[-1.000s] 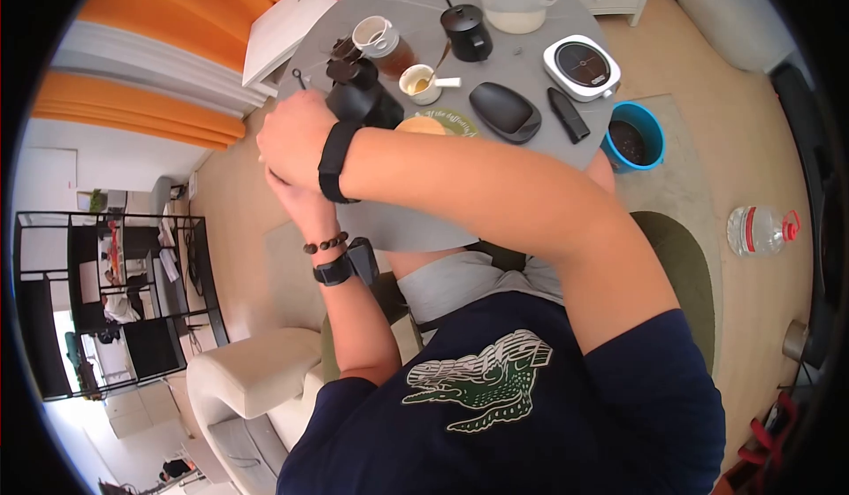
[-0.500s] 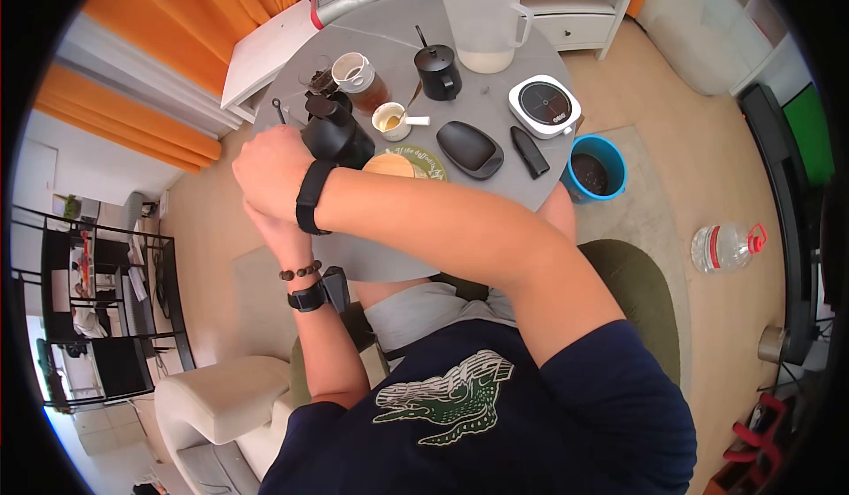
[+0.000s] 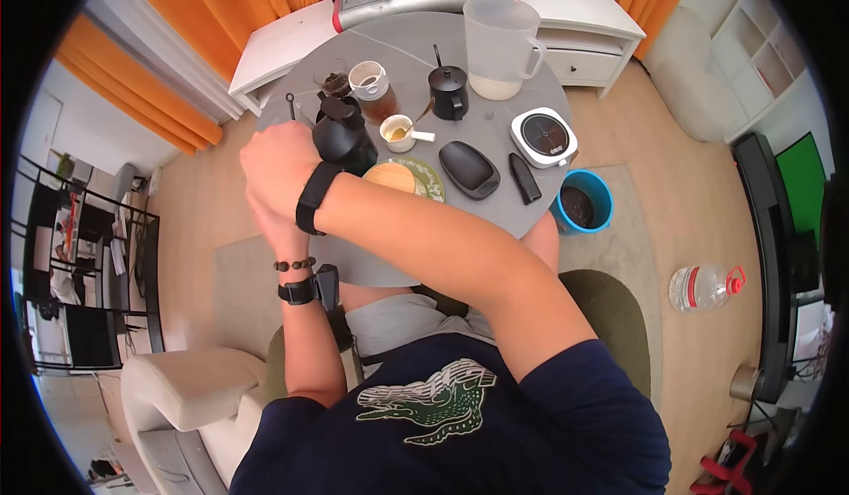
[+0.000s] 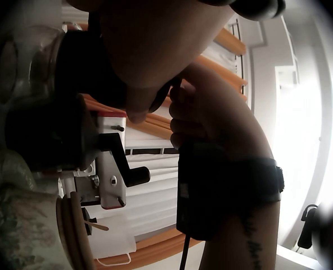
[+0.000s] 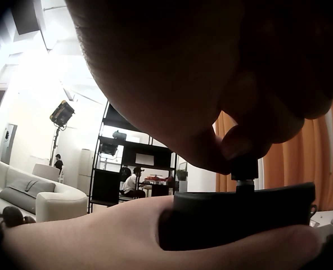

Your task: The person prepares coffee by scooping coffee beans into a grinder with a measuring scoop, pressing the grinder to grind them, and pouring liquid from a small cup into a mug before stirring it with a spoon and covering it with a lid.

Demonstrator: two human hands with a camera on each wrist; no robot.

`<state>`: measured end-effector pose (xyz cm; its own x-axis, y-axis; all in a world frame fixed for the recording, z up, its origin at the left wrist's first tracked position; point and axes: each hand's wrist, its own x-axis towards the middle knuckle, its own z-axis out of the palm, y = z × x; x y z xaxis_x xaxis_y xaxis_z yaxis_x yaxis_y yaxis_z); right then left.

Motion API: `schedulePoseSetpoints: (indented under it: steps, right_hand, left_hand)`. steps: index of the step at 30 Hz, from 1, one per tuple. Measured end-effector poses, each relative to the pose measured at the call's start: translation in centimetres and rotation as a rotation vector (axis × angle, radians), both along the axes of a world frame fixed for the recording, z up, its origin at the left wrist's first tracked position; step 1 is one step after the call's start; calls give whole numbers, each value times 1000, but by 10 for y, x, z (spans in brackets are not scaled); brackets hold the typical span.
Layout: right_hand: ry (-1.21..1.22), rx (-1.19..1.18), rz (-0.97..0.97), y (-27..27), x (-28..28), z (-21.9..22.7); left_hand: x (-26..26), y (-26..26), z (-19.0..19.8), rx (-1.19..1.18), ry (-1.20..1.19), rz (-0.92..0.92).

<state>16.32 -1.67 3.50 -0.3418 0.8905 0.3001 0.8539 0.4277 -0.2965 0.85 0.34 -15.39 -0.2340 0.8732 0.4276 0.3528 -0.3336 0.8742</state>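
Observation:
My left hand (image 4: 155, 50) grips a round black device (image 5: 239, 219) with a flat top and a short metal stem (image 5: 245, 184). Above it, the fingers of my right hand (image 3: 281, 166) pinch the small black knob (image 5: 245, 167) on that stem. In the head view the right hand covers the device and most of the left hand. Close beside my hands on the grey round table (image 3: 363, 261) stands a black pot (image 3: 343, 137). A glass vessel (image 4: 28, 64) shows below the left hand in the left wrist view.
Table items include a green plate with a wooden disc (image 3: 391, 177), a small white cup (image 3: 400, 134), a glass carafe (image 3: 376, 97), a black lidded pot (image 3: 448, 93), a black dish (image 3: 469, 170), a scale (image 3: 542, 135) and a large jug (image 3: 500, 44). A blue bucket (image 3: 584, 201) stands below.
The head view has tilted, so the far side of the table and the machine behind it come more into view. Both hands stay together at the table's left edge.

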Motion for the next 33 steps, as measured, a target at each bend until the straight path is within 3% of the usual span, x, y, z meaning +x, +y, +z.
schedulePoseSetpoints:
  steps: [3,8,10,14,17,18,19,20,21,24,25,27,33]
  right_hand:
    - [7,37,30,5,6,-7]
    - [-51,-54,46,1,30,0]
    - [1,-33,192,-2,50,7]
    - [26,-52,163,5,89,41]
    - [90,-29,138,20,129,58]
    - [110,-69,136,17,144,69]
    - [200,-266,73,19,158,75]
    - [191,-170,66,32,176,66]
    - [172,-55,84,34,192,66]
    - [215,-69,-40,46,236,55]
    - [221,-67,-99,52,248,48]
    - [210,-111,-162,55,264,41]
    - [113,-230,-328,73,279,6]
  left_hand:
    - [29,-19,36,79,26,8]
    - [34,-23,43,18,-42,41]
    - [35,-26,47,-13,-114,-61]
    - [38,-35,64,-81,-154,-57]
    - [28,-33,60,18,-212,-216]
    - [23,-33,60,22,-221,-205]
    - [19,-33,62,96,-203,-186]
    - [17,-33,63,171,-184,-165]
    - [18,-33,64,174,-347,-140]
    - [-11,-24,42,176,-528,-124]
    - [-23,-20,28,181,-531,-111]
    - [-42,-12,-2,-45,-469,-26]
    - [-35,-16,-35,-220,-404,-40]
